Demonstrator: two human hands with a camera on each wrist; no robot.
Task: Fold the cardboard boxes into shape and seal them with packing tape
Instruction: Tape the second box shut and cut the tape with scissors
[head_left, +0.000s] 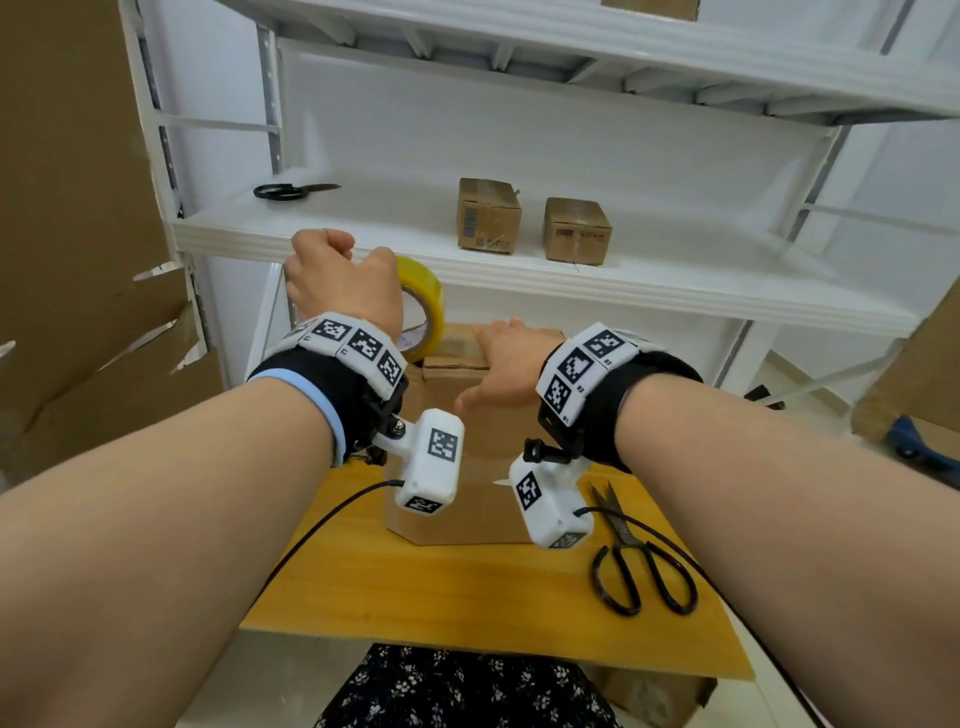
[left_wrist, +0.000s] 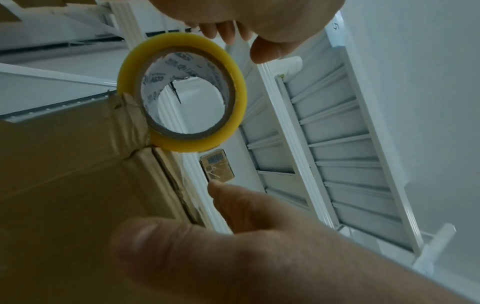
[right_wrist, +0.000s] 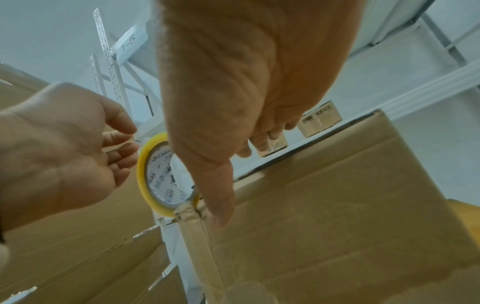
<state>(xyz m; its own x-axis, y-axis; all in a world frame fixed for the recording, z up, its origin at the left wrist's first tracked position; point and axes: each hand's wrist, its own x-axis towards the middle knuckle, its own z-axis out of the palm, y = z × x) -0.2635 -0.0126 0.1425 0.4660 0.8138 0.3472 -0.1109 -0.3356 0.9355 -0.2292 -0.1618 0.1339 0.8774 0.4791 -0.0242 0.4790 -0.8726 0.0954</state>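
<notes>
Shelving is seen behind the table, on which the cardboard box stands. Right hand is pressed flat, fingers straight, on the box; left hand is curled beside the tape roll at the box's top corner, its grip hidden.

White metal shelving; wooden table

Left hand curled beside the yellow tape roll at 11 o'clock of the cardboard box; right hand rests flat on it.
</notes>
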